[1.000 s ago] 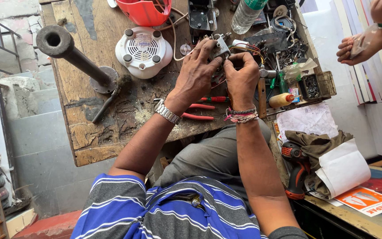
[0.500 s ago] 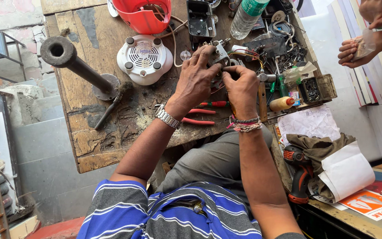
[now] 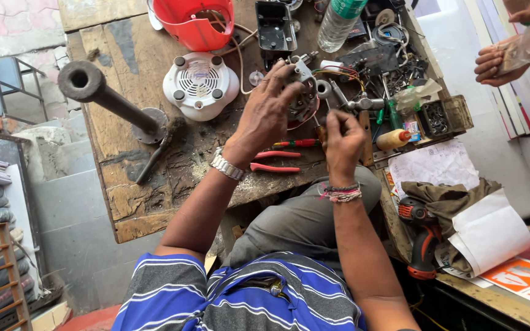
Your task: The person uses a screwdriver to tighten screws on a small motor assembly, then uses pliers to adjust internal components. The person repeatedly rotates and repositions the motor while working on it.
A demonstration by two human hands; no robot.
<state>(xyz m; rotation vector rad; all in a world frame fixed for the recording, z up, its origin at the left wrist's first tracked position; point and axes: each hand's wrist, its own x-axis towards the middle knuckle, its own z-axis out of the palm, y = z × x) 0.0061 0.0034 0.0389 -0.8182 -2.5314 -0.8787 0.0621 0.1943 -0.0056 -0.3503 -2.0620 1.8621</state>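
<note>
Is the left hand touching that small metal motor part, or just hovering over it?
Touching. The head view shows the left hand with its fingers wrapped around the small metal motor part, lifted above the wooden workbench.

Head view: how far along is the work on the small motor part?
Done: white appliance base sits opened beside it. In hand: left hand grips the motor assembly, right hand pinches near it. Left: wires hang loose, and red pliers lie unused.
</note>
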